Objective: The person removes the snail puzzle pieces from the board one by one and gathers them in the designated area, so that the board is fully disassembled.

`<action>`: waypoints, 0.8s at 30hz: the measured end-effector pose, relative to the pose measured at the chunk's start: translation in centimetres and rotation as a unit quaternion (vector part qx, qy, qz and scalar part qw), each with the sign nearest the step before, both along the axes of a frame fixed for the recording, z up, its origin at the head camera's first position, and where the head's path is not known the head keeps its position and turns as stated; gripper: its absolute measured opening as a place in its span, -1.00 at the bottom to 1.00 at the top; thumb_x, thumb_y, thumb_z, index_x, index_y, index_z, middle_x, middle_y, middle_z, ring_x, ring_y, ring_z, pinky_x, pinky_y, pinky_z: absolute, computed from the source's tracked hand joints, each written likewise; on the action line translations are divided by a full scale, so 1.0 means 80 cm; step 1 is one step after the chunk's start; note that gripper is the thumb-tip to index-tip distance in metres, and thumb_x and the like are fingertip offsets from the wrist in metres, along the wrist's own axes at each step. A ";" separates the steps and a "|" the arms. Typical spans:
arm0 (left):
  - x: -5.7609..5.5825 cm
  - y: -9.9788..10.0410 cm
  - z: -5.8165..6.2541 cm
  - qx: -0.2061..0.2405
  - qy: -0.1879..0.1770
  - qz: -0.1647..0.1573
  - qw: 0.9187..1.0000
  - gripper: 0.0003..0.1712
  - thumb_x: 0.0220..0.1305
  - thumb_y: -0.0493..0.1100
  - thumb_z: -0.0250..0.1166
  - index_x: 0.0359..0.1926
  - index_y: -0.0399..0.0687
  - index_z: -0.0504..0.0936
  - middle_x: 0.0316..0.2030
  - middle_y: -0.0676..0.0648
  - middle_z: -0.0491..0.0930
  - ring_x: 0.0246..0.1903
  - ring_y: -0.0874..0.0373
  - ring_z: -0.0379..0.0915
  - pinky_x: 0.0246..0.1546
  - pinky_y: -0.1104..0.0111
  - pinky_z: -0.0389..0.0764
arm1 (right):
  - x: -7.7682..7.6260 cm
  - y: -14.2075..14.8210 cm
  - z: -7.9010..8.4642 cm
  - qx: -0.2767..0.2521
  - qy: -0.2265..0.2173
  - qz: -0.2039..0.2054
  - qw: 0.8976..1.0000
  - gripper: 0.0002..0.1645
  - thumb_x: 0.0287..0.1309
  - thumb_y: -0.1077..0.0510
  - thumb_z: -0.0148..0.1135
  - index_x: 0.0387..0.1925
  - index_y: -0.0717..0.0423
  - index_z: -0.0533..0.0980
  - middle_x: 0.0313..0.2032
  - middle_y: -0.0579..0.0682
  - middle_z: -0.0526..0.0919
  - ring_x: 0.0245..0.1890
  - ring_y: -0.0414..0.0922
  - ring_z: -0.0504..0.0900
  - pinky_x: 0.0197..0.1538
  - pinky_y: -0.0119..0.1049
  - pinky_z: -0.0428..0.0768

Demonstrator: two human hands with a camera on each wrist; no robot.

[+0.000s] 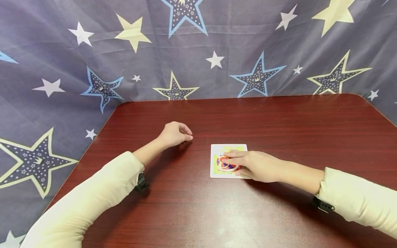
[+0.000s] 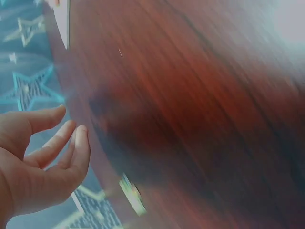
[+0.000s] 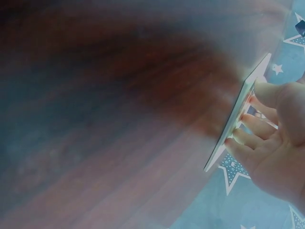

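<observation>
A flat, square white-bordered board [image 1: 217,174], perhaps a picture puzzle, lies on the dark red table. Red, yellow and purple show in its picture. My right hand [image 1: 262,167] rests on the board's right part, its fingers spread over the picture and hiding some of it. In the right wrist view, the fingertips touch the face of the board [image 3: 238,107]. My left hand [image 1: 177,134] hovers left of the board, just above the table, with loosely bent fingers. The left wrist view shows a gap between thumb and fingers of that hand [image 2: 43,167], with nothing held.
The wood-grain table [image 1: 279,127] reaches back to a grey curtain [image 1: 198,58] printed with stars. A small, blurred yellow-green strip [image 2: 132,194] appears near the table edge in the left wrist view; its kind is unclear. Dark straps [image 1: 323,204] circle both wrists.
</observation>
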State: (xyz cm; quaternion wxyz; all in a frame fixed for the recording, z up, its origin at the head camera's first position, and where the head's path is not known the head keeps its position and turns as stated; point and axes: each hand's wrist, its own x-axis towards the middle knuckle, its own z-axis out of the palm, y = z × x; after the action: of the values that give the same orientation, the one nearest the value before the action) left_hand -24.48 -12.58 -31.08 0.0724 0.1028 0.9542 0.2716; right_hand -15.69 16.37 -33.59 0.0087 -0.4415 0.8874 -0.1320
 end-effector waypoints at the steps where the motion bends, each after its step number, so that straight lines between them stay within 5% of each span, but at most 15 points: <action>1: 0.003 0.008 0.001 0.002 -0.001 -0.009 1.000 -0.84 0.10 -0.11 0.37 -0.30 -0.06 0.73 -0.42 -0.02 0.74 -0.43 0.24 0.54 -0.15 0.37 0.49 | 0.000 0.000 0.000 0.000 -0.002 0.002 1.000 -0.38 0.12 0.18 0.34 0.26 -0.07 0.45 0.25 0.04 0.53 0.22 -0.02 0.54 -0.11 -0.22 0.64; 13: 0.034 0.084 0.004 0.023 -0.046 -0.104 0.993 -0.89 0.17 -0.13 0.34 -0.29 -0.01 0.72 -0.35 -0.01 0.75 -0.36 0.22 0.60 -0.26 0.47 0.50 | 0.001 0.008 0.001 -0.004 -0.010 0.004 1.000 -0.37 0.12 0.13 0.35 0.26 -0.03 0.45 0.27 0.01 0.51 0.19 -0.02 0.57 -0.12 -0.20 0.64; 24: 0.042 0.106 -0.002 0.014 -0.080 -0.105 0.991 -0.87 0.16 -0.11 0.36 -0.29 -0.02 0.73 -0.30 -0.01 0.75 -0.20 0.17 0.58 -0.32 0.50 0.51 | 0.003 0.022 0.008 0.007 -0.014 -0.010 1.000 -0.37 0.11 0.22 0.33 0.25 -0.02 0.45 0.26 -0.01 0.51 0.16 -0.04 0.59 -0.08 -0.20 0.63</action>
State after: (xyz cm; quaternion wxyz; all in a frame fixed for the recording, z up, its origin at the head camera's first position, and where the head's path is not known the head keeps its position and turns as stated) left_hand -21.13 -4.14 -31.22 0.1751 0.1816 0.9253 0.2832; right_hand -15.48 18.15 -32.93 0.0228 -0.4310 0.8924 -0.1319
